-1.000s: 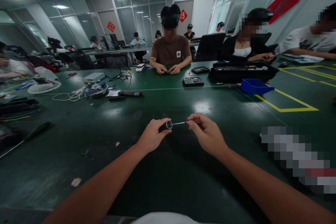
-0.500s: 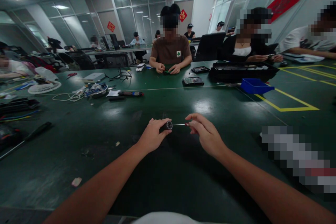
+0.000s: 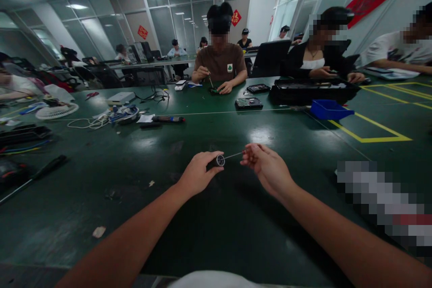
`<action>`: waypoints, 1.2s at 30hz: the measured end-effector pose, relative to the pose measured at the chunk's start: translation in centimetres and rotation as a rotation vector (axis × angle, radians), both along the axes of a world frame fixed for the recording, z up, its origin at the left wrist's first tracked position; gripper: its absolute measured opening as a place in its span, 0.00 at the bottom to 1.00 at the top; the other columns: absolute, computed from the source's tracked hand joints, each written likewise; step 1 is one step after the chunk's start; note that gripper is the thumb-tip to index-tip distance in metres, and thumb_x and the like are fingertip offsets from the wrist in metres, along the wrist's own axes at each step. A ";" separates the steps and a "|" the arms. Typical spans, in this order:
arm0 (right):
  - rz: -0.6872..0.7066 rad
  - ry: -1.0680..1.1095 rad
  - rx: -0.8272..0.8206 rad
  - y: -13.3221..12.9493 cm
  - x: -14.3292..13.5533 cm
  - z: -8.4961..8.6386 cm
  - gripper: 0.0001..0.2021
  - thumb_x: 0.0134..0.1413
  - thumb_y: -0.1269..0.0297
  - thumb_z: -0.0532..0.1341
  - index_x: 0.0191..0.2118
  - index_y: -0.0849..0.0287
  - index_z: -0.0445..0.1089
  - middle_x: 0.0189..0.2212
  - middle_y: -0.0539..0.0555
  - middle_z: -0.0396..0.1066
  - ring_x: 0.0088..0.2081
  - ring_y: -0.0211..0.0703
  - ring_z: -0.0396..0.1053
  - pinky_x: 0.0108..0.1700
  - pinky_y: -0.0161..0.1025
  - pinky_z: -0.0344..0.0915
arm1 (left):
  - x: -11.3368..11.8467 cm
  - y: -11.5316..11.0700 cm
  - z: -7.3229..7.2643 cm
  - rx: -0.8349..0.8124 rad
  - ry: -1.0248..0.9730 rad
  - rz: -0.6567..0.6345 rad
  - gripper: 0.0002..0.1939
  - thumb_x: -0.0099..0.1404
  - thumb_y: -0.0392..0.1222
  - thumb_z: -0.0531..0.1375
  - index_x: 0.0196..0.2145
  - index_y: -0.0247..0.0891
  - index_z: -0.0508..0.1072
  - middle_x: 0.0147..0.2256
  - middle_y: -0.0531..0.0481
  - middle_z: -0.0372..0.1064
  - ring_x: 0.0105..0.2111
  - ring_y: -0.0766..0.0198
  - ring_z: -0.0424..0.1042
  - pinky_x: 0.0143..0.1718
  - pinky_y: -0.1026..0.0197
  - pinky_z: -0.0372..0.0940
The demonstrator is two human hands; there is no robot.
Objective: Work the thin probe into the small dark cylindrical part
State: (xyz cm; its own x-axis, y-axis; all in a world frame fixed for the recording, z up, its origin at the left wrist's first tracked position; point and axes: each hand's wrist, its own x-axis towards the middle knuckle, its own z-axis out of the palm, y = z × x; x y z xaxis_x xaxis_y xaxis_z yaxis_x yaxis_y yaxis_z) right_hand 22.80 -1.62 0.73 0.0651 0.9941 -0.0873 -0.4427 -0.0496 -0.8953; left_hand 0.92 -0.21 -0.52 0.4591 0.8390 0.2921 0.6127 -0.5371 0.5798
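Observation:
Between thumb and fingers, my left hand [image 3: 199, 173] grips a dark cylindrical part [image 3: 220, 160] with a pale ring at its open end, which faces right. My right hand [image 3: 268, 166] is closed on the handle of a screwdriver [image 3: 232, 155]; most of the handle is hidden by the fingers, with a little red showing. The thin metal shaft slants down to the left and its tip reaches the ringed end of the cylinder. How deep the tip sits I cannot tell. Both hands are above the green table [image 3: 216, 234].
Left lies a long screwdriver [image 3: 37, 177]; ahead of it, a white fan grille [image 3: 57, 111] and a dark-handled tool [image 3: 168, 119]. A hard drive [image 3: 249, 103] and blue bin [image 3: 329, 109] are farther off. A blurred-out object [image 3: 384, 202] lies right. A co-worker [image 3: 220, 63] sits opposite.
My right hand has turned and its fingers have curled in more. The screwdriver shaft has gone from nearly level to slanted, handle end higher. My left hand has shifted slightly right.

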 end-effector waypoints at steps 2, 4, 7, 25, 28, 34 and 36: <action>0.084 0.086 -0.090 -0.1 0.1 0.2 0.13 0.50 0.54 0.69 0.31 0.59 0.73 0.23 0.48 0.69 0.25 0.36 0.65 0.33 0.38 0.70 | 0.0 0.0 0.0 0.026 0.005 -0.019 0.21 0.68 0.42 0.63 0.58 0.45 0.70 0.47 0.49 0.74 0.47 0.56 0.71 0.53 0.51 0.63; 0.119 0.121 -0.106 -0.2 0.1 0.4 0.12 0.52 0.55 0.69 0.31 0.59 0.73 0.22 0.47 0.67 0.23 0.35 0.63 0.32 0.38 0.70 | 0.0 0.0 -0.1 0.029 0.018 -0.018 0.21 0.68 0.42 0.64 0.58 0.45 0.71 0.46 0.49 0.75 0.47 0.56 0.71 0.53 0.50 0.63; 0.045 0.085 -0.020 -0.2 0.2 0.3 0.11 0.52 0.55 0.69 0.32 0.58 0.73 0.23 0.47 0.68 0.24 0.36 0.65 0.32 0.37 0.70 | 0.0 0.0 -0.1 0.019 0.016 0.000 0.22 0.68 0.43 0.64 0.58 0.45 0.70 0.46 0.49 0.75 0.47 0.55 0.70 0.53 0.50 0.62; -0.120 -0.598 0.420 -1.1 0.3 -0.2 0.10 0.65 0.54 0.58 0.41 0.55 0.69 0.31 0.52 0.74 0.31 0.42 0.73 0.36 0.42 0.70 | -0.1 0.1 -0.2 0.053 0.033 -0.001 0.23 0.66 0.41 0.65 0.58 0.45 0.71 0.47 0.49 0.75 0.48 0.55 0.70 0.55 0.48 0.60; -0.115 -0.703 0.467 -1.5 0.3 -0.2 0.10 0.67 0.55 0.56 0.43 0.55 0.68 0.31 0.52 0.75 0.32 0.43 0.74 0.37 0.42 0.71 | -0.1 0.1 -0.2 0.064 0.041 -0.013 0.23 0.66 0.41 0.65 0.58 0.45 0.70 0.47 0.50 0.75 0.47 0.56 0.70 0.54 0.49 0.60; -0.099 -0.988 0.642 -2.5 0.3 0.6 0.07 0.68 0.60 0.54 0.45 0.55 0.67 0.33 0.54 0.77 0.34 0.45 0.77 0.36 0.42 0.70 | -0.1 -0.1 0.0 0.068 0.067 -0.007 0.23 0.67 0.41 0.64 0.59 0.45 0.70 0.47 0.49 0.75 0.48 0.55 0.70 0.56 0.47 0.59; -0.119 -1.088 0.702 -2.8 0.3 1.0 0.06 0.67 0.61 0.54 0.44 0.55 0.66 0.33 0.54 0.77 0.32 0.46 0.76 0.35 0.42 0.69 | 0.0 -0.3 0.2 0.059 0.083 -0.006 0.22 0.67 0.42 0.64 0.59 0.44 0.70 0.48 0.49 0.75 0.49 0.55 0.70 0.56 0.47 0.59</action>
State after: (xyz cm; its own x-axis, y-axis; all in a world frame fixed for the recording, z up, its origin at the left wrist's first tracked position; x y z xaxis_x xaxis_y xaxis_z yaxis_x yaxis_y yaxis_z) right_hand 23.08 -4.47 1.72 -0.1367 0.7889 0.5992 0.5536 0.5624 -0.6142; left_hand 0.89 -0.47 -0.27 0.4889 0.8186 0.3015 0.6536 -0.5726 0.4949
